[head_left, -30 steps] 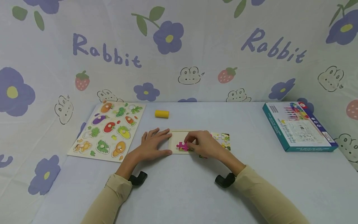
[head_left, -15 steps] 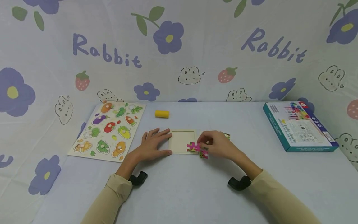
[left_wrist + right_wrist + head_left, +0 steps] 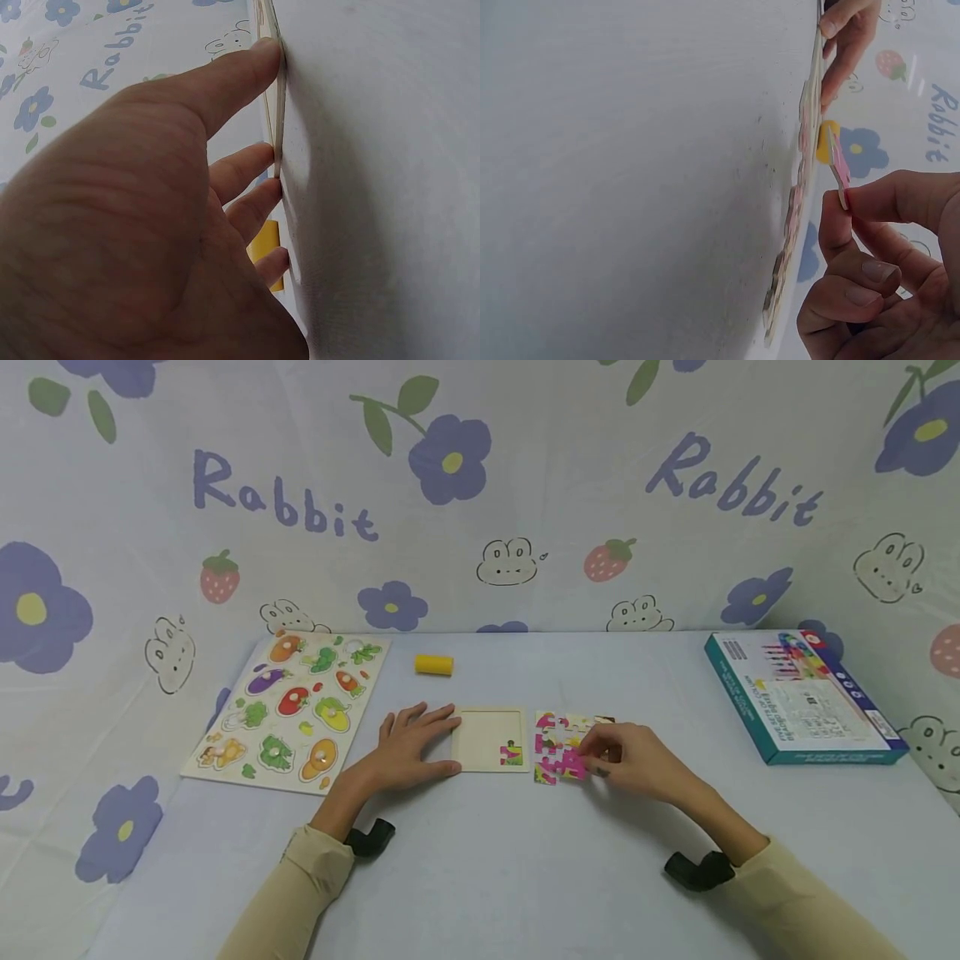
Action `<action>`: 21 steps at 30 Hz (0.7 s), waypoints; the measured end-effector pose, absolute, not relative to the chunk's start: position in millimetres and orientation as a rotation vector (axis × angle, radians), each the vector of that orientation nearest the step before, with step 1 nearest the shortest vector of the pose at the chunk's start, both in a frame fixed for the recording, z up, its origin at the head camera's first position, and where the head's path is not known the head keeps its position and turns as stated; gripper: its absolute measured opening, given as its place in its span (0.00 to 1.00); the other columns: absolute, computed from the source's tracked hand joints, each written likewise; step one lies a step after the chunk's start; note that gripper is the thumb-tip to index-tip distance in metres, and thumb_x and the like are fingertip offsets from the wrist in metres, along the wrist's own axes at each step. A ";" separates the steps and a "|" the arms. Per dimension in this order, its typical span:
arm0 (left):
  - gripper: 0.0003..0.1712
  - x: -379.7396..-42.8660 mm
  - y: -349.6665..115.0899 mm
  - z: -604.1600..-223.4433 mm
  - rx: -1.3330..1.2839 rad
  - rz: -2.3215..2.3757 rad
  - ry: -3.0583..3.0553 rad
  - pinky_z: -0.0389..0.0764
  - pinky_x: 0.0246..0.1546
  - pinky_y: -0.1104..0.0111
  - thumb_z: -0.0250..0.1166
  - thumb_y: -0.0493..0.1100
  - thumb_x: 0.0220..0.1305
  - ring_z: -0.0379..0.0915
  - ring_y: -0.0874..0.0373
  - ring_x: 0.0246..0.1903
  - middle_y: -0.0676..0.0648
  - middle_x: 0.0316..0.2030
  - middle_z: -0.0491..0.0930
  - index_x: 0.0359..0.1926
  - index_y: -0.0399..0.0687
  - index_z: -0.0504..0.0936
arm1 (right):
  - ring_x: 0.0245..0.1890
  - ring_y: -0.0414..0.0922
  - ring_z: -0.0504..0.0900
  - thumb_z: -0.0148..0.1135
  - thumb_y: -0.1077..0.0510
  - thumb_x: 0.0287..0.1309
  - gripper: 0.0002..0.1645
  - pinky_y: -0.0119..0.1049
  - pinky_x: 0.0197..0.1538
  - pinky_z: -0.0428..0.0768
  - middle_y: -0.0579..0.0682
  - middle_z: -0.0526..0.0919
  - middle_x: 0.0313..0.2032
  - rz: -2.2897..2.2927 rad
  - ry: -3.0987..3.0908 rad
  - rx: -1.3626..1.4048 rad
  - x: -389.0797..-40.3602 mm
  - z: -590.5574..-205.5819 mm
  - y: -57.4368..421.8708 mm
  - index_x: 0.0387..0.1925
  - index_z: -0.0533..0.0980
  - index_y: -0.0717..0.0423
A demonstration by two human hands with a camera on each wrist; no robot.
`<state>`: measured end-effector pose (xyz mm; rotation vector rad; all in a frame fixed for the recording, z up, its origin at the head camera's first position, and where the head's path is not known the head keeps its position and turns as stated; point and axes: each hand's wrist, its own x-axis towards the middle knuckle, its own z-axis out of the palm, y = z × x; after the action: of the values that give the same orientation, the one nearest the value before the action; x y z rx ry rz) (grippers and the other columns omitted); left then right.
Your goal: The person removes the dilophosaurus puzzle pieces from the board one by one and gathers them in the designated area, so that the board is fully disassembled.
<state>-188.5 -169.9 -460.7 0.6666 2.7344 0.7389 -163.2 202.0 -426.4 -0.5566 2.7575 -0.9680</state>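
My left hand (image 3: 411, 745) lies with fingers spread, fingertips and thumb at the left edge of a small wooden puzzle tray (image 3: 480, 735). A green and pink jigsaw piece (image 3: 512, 753) sits in the tray's lower right corner. My right hand (image 3: 633, 756) pinches a pink jigsaw piece (image 3: 839, 166) between thumb and forefinger; the right wrist view shows it raised above the table. Under and beside that hand several jigsaw pieces (image 3: 545, 743) lie close together to the right of the tray, some hidden by the hand.
A vegetable peg puzzle board (image 3: 307, 727) lies at the left. Behind the tray is a yellow cylinder (image 3: 434, 665). A teal-edged flat box (image 3: 806, 702) lies at the right. A printed cloth (image 3: 525, 477) hangs behind the table.
My right hand has moved right from over the tray to over the loose pieces, still pinching the pink piece. The corner piece in the tray is now uncovered. My left hand stays put.
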 end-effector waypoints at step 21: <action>0.45 -189.7 -170.2 -464.4 0.664 0.721 2.749 0.34 0.79 0.29 0.66 0.64 0.69 0.37 0.39 0.86 0.53 0.85 0.54 0.82 0.59 0.64 | 0.31 0.41 0.74 0.72 0.60 0.65 0.03 0.29 0.32 0.74 0.45 0.85 0.32 -0.851 2.770 -0.627 -160.3 -433.6 206.4 0.40 0.85 0.52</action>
<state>-189.7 -170.2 -464.4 0.6638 2.7493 0.7213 -160.3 206.4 -433.6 -0.6268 2.7705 -0.8511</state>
